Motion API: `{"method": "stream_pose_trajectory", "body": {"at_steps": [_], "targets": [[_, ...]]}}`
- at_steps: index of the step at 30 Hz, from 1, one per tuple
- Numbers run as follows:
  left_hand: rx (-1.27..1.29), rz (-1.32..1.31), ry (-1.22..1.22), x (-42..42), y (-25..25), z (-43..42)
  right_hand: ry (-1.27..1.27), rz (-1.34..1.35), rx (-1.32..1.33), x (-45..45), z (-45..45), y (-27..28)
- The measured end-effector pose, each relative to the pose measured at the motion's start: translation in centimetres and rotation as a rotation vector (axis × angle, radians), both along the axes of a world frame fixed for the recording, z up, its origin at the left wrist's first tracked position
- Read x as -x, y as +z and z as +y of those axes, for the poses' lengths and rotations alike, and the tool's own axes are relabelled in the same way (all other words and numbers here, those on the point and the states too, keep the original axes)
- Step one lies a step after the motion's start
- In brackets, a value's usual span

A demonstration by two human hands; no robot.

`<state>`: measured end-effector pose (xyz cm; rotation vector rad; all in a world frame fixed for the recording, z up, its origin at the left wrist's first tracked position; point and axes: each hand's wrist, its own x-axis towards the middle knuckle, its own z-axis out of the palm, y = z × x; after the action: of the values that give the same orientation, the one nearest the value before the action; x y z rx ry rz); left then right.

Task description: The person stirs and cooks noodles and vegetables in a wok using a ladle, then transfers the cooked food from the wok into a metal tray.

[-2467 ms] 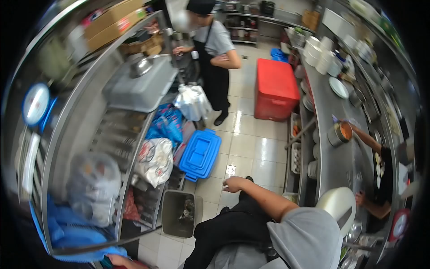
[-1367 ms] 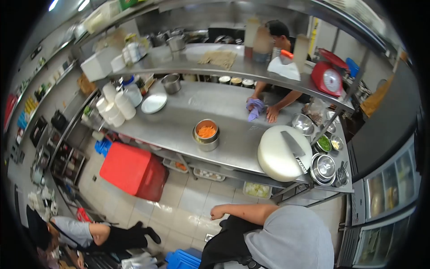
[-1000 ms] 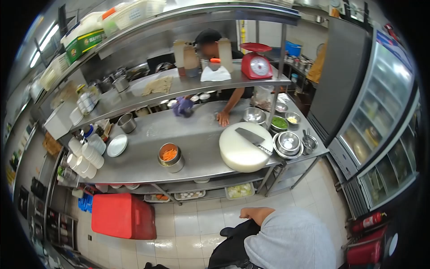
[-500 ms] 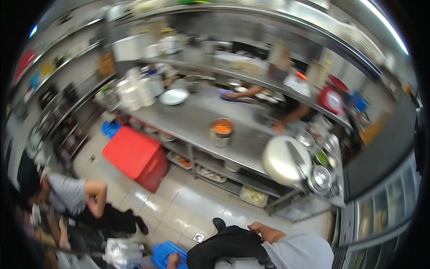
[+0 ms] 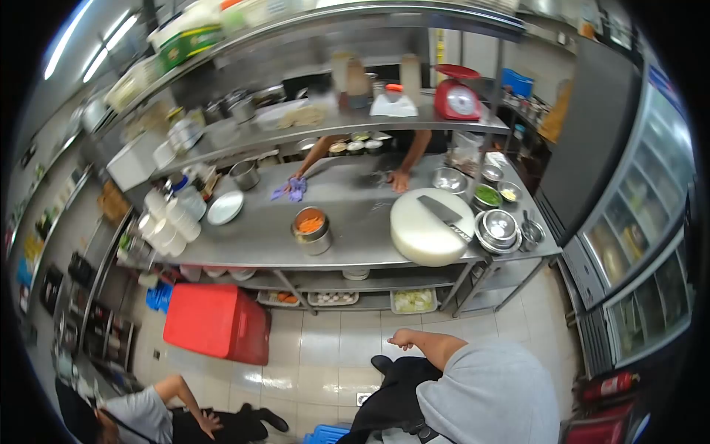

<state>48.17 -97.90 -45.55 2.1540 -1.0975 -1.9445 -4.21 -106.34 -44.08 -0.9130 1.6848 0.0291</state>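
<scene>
My right hand (image 5: 401, 339) is held out over the tiled floor, in front of the steel table (image 5: 355, 222). Its fingers look curled in, and no object shows in them. Nearest to it, on the table's lower shelf, is a tray of pale green cut vegetables (image 5: 414, 300). My left hand is out of view. On the table stand a steel pot with orange pieces (image 5: 310, 226) and a thick round white chopping board (image 5: 421, 237) with a cleaver (image 5: 439, 210) on it. Across the table, a co-worker's hand presses a purple cloth (image 5: 294, 189) to the surface.
Steel bowls (image 5: 498, 228) crowd the table's right end. A red bin (image 5: 214, 322) stands on the floor at left. Another person (image 5: 148, 411) is at lower left. A glass-door fridge (image 5: 636, 192) is on the right; a red scale (image 5: 458, 96) sits on the upper shelf.
My view has turned to the right. My left hand, earlier by a blue plastic thing, has left view. The co-worker's hand and purple cloth remain on the table.
</scene>
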Motion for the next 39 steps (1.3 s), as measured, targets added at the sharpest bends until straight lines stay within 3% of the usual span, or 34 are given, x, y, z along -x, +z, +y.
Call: {"method": "stream_pose_trajectory", "body": {"at_steps": [4, 6, 10, 15, 22, 26, 29, 31, 32, 35, 39], "targets": [[0.007, 0.009, -0.045, 2.9, 2.0, -5.8, -0.104, -0.007, 0.068, 1.7, 2.9, -1.4], [0.021, 0.010, -0.067, 4.3, 2.7, -7.8, -0.061, 0.046, -0.128, 2.9, 5.3, -0.9], [0.030, 0.024, -0.092, 6.8, 3.9, -8.6, -0.159, 0.080, -0.155, 6.0, 11.3, -0.8], [-0.010, 0.047, -0.094, 9.3, 4.4, -5.3, -0.234, 0.075, -0.161, 10.1, 16.2, -1.3], [-0.059, 0.189, -0.042, 11.8, 4.8, 3.6, -0.430, -0.236, -0.103, 17.3, 23.9, -3.3], [0.000, -0.059, 0.017, 20.4, 3.2, 5.1, -0.184, -0.103, -0.138, 22.4, 31.2, -4.6], [0.007, -0.088, -0.089, 26.2, 5.2, 6.3, -0.323, -0.221, -0.219, 25.9, 37.7, -8.5], [0.035, -0.053, -0.291, 28.4, 4.7, 6.2, -0.437, -0.126, -0.138, 27.2, 42.1, -4.8], [0.037, -0.061, -0.313, 29.4, 5.3, 6.2, -0.398, -0.083, -0.220, 28.4, 44.0, -8.4], [-0.022, -0.107, -0.402, 31.9, 6.8, 6.2, -0.612, -0.041, -0.297, 29.7, 48.4, -7.5], [-0.022, -0.203, -0.463, 33.9, 7.6, 5.9, -0.619, -0.086, -0.308, 30.3, 50.7, -7.7]]}}
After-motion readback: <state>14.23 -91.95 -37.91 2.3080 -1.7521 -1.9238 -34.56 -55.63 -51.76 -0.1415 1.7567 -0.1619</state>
